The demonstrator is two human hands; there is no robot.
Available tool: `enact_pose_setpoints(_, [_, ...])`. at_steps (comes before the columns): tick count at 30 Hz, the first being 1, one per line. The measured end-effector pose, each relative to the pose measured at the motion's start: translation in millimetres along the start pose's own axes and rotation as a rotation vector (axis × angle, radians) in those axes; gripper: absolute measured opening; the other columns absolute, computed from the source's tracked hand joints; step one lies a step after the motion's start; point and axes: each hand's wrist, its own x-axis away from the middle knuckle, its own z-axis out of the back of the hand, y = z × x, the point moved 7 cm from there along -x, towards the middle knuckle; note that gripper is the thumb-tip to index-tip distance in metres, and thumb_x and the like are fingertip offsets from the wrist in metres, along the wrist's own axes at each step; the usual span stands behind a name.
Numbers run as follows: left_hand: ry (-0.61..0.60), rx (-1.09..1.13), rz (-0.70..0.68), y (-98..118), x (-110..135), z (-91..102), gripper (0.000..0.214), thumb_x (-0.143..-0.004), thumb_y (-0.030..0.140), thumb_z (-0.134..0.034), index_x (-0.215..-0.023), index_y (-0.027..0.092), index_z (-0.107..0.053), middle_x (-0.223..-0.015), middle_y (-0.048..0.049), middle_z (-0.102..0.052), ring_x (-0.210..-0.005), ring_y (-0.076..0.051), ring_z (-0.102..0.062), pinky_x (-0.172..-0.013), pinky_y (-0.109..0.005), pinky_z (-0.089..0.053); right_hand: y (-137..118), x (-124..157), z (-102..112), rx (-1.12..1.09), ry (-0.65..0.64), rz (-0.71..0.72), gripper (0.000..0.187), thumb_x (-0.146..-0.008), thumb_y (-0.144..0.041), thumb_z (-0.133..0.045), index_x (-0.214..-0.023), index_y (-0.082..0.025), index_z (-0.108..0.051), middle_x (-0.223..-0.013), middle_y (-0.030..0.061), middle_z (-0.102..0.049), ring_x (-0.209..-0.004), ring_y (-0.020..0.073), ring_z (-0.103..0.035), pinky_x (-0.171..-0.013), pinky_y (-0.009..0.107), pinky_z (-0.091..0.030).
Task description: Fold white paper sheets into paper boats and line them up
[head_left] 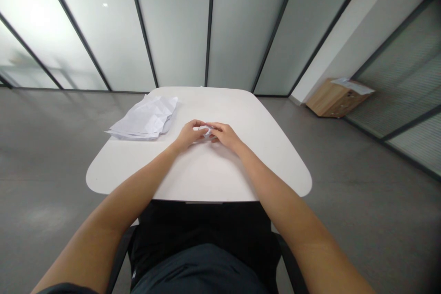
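Head view: both my forearms reach forward onto the white table [220,105], and my hands meet near its middle. My left hand [189,135] and right hand [225,137] are curled closed, fingertips facing each other and nearly touching, with a small paper scrap [207,132] pinched between them. My fingers [200,125] hide most of it, so I can't make out its shape or long axis, or tell which hand has the firmer hold.

The scrap sits directly in front of me, midway between my hands, so neither hand is clearly nearer to it. A loose pile of creased white paper [144,118] lies on the table to my left, just beyond my left hand and well within its reach, while my right hand is further off. The pile's long axis runs roughly across the table, and its near edge sits close to the table's left side.

Behind the table stands a frosted glass wall [175,23]. Off to my right, on the gray floor [386,202], sits a low wooden cabinet [332,101] with papers [352,85] on top.
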Motion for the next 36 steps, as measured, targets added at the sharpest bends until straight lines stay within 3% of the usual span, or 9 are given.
enact_pose_setpoints(7, [-0.012, -0.084, -0.070, -1.8, -4.0, -0.6, 0.048, -0.072, 0.037, -0.088, -0.110, 0.016, -0.068, -0.115, -0.0094, -0.071, -0.085, -0.020, -0.070, -0.083, -0.039, -0.058, -0.2, -2.6, 1.9, 0.043, 0.034, 0.068, 0.038, -0.090, -0.018, -0.067, -0.126, -0.022, -0.075, -0.107, 0.0048, -0.079, -0.076, 0.0137, -0.069, -0.067, 0.025, -0.060])
enact_pose_setpoints(16, [-0.020, -0.153, -0.142, -3.3, -4.5, -2.0, 0.049, -0.071, 0.041, -0.087, -0.108, 0.017, -0.064, -0.114, -0.0070, -0.068, -0.081, -0.016, -0.063, -0.074, -0.031, -0.050, 14.1, -8.7, 2.1, -0.043, 0.093, 0.040, 0.059, -0.077, -0.013, -0.072, -0.134, -0.024, -0.061, -0.086, -0.0020, -0.076, -0.070, 0.0151, -0.071, -0.072, 0.029, -0.060])
enact_pose_setpoints(23, [-0.024, -0.200, -0.224, 1.1, -5.3, -4.5, 0.044, -0.072, 0.039, -0.087, -0.103, 0.019, -0.062, -0.110, -0.0047, -0.065, -0.089, -0.016, -0.059, -0.072, -0.027, -0.046, 15.0, -6.2, 1.8, -0.071, 0.091, 0.026, 0.048, -0.077, -0.015, -0.074, -0.123, -0.022, -0.062, -0.080, -0.0032, -0.074, -0.065, 0.0133, -0.068, -0.067, 0.026, -0.058])
enact_pose_setpoints(33, [-0.028, -0.113, -0.206, 0.1, -2.8, -6.2, 0.054, -0.069, 0.037, -0.091, -0.111, 0.020, -0.062, -0.109, -0.0045, -0.065, -0.088, -0.015, -0.062, -0.073, -0.025, -0.050, 17.8, -7.0, 3.9, 0.010, 0.112, 0.035, 0.043, -0.078, -0.019, -0.076, -0.119, -0.022, -0.066, -0.087, -0.0008, -0.077, -0.066, 0.0139, -0.069, -0.068, 0.027, -0.059])
enact_pose_setpoints(36, [-0.041, -0.080, -0.149, -3.9, -4.6, -6.8, 0.048, -0.075, 0.040, -0.087, -0.112, 0.019, -0.064, -0.108, -0.0053, -0.067, -0.084, -0.015, -0.065, -0.072, -0.027, -0.053, 15.7, -6.8, 2.8, 0.020, 0.111, 0.035, 0.040, -0.079, -0.020, -0.074, -0.118, -0.022, -0.067, -0.087, -0.0007, -0.077, -0.066, 0.0143, -0.068, -0.068, 0.028, -0.059])
